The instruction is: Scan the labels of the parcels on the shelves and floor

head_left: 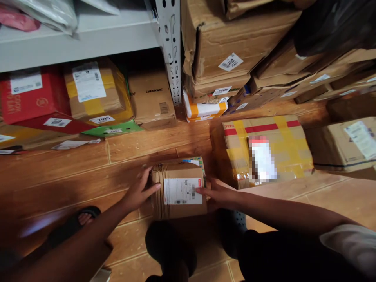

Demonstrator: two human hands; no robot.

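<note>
A small cardboard box [179,171] is between my hands, close above or on the wooden floor, in front of my dark shoes. On its face is a white shipping label [178,192] with barcodes. My left hand [139,192] grips the box's left side, its thumb on the front edge and the fingers toward the back corner. From the right, my right hand [219,194] holds the opposite side, with one digit lying on the label's edge. Its other fingers are partly hidden behind the box. A colourful printed packet edge [201,166] shows behind the box.
A large box with yellow tape [282,150] stands right of my hands, another carton [337,145] beyond it. Stacked cartons [232,43] rise behind. A grey metal shelf [117,33] holds parcels, with a red box [38,94] underneath. A sandalled foot [86,215] is at left.
</note>
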